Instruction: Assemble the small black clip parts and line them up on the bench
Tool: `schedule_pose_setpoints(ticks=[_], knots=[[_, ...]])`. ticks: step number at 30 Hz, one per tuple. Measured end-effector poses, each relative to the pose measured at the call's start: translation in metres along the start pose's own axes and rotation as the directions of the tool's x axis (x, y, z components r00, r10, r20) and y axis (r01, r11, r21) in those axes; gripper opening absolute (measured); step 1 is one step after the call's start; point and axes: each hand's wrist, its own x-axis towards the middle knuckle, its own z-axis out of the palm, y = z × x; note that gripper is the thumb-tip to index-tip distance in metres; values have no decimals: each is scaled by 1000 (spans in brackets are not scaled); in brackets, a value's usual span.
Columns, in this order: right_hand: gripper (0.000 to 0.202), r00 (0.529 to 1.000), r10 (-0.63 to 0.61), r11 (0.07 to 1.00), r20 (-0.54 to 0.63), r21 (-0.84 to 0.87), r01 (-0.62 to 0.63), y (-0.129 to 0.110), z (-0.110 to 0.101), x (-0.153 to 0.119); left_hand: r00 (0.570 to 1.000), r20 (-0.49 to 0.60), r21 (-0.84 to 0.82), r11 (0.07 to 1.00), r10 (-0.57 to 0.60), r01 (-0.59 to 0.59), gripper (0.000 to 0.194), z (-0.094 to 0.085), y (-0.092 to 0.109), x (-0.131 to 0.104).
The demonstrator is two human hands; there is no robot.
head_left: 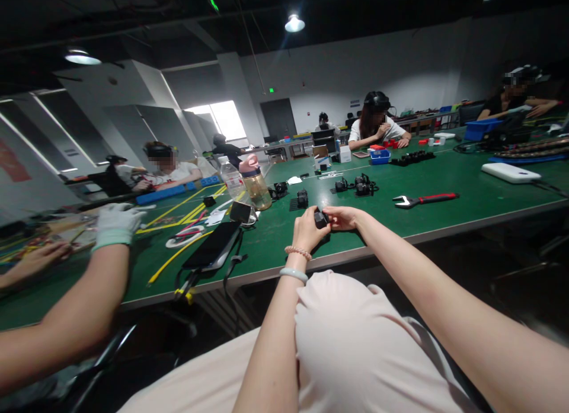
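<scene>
Close to the table's front edge, my left hand (306, 230) is closed around a small black block-like part (320, 218). My right hand (343, 217) meets it from the right, fingers pinched together at the part's side; what those fingertips grip, if anything, is too small to make out. Just beyond my hands stands a similar black part (301, 198) on a dark base. Farther back are two more black assemblies, one smaller (341, 185) and one bulkier (364, 186). An adjustable wrench (425, 199) with red and black handle lies to the right.
A tablet-like device (213, 245) with cables lies left on the green table (275, 247). Behind it stand an amber bottle (256, 185) and a clear bottle (232, 179). A co-worker's gloved hand (118, 223) works at far left. A white power bank (511, 173) lies right.
</scene>
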Motion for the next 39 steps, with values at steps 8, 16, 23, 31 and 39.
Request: schedule_pose_setpoints(ticks=[8,16,23,31,39], knots=[[19,998,50,998,34,38,-52,0,-1,3,999,-23,-7,999,33,-33,52,3,-3,0],[27,992,118,992,34,39,-119,-4,9,-4,1000,-18,-17,1000,15,-16,52,1,1,0],[27,986,154,986,57,59,-157,-6,8,-4,1000,-20,-10,1000,7,-8,55,-1,4,0],[29,991,132,991,26,8,-133,-1,1,4,999,-30,-6,1000,27,-27,54,-1,2,1],[26,1000,29,998,8,-60,-28,3,-1,6,999,-10,13,999,-45,45,52,-5,4,1]])
